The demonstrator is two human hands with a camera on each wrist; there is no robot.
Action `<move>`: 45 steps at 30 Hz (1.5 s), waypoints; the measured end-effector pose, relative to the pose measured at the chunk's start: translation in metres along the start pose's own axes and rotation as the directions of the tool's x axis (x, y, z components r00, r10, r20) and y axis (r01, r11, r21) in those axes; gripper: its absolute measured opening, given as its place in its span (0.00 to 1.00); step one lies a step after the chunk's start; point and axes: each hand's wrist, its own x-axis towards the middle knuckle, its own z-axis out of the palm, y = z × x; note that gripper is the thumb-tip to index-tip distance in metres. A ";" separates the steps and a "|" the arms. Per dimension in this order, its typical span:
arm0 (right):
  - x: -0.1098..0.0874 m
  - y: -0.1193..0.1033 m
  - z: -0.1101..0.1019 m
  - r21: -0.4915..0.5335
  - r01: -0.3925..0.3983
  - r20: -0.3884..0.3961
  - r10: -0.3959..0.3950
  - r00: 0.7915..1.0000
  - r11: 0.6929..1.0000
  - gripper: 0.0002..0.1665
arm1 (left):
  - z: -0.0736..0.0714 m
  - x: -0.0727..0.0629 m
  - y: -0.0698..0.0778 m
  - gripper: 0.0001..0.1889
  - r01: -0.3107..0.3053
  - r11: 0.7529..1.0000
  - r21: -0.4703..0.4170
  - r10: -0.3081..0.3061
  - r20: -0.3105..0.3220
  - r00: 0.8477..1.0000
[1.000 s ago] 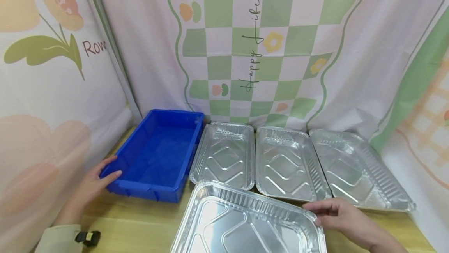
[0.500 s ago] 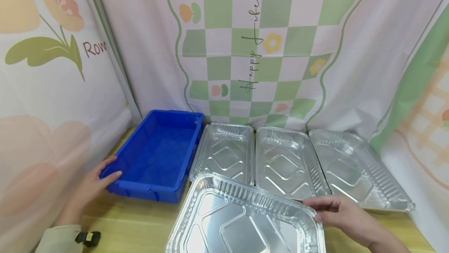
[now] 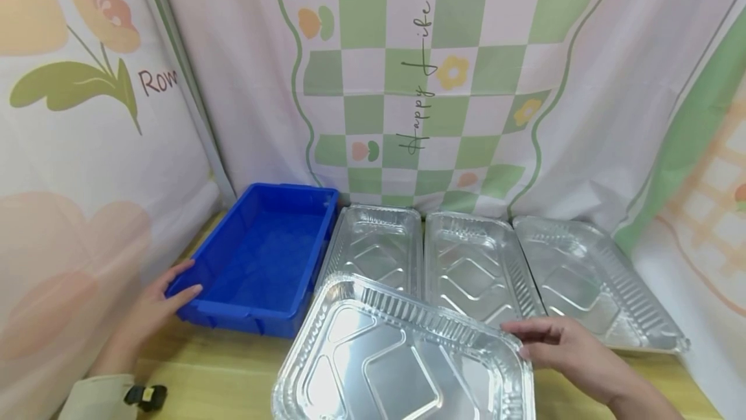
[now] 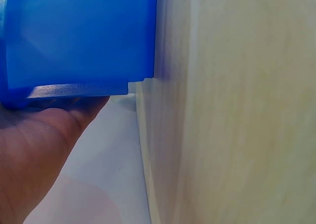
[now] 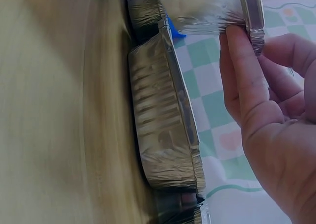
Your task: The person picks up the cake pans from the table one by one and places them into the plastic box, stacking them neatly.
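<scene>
My left hand (image 3: pixel 153 307) holds the near left corner of a blue plastic bin (image 3: pixel 256 313), thumb over the rim and fingers along the outer side. In the left wrist view the hand (image 4: pixel 42 147) lies against the bin's wall (image 4: pixel 79 41). My right hand (image 3: pixel 574 349) pinches the far right corner of an aluminium foil tray (image 3: pixel 402 375). The right wrist view shows this held tray's rim (image 5: pixel 253 16) between the thumb and fingers of the hand (image 5: pixel 274 105), raised off the table. The held tray overlaps the near ends of two other foil trays in the head view.
Three foil trays stand in a row to the right of the bin: a left one (image 3: pixel 375 245), a middle one (image 3: pixel 474 258) and a right one (image 3: pixel 588 284). All rest on a wooden table (image 3: pixel 221 375). Patterned curtains (image 3: pixel 408 83) enclose the back and sides.
My right hand has brought the foil tray farther from me and slightly left, so it covers more of the row behind. The left hand and the blue bin have stayed put.
</scene>
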 end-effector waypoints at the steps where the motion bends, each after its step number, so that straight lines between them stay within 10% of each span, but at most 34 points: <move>1: 0.000 -0.001 0.000 -0.002 -0.011 -0.005 0.011 1.000 1.000 0.21 | 0.000 0.000 0.000 0.37 0.004 1.000 -0.002 -0.004 0.004 1.000; 27: 0.019 -0.010 0.008 0.096 -0.057 -0.117 0.068 0.991 0.994 0.22 | -0.002 -0.001 0.003 0.39 0.031 0.999 0.022 -0.032 0.041 0.999; 45: 0.043 -0.022 0.030 0.145 -0.036 -0.305 0.080 0.949 0.989 0.25 | -0.003 -0.002 0.005 0.38 0.022 1.000 0.009 -0.022 0.044 0.999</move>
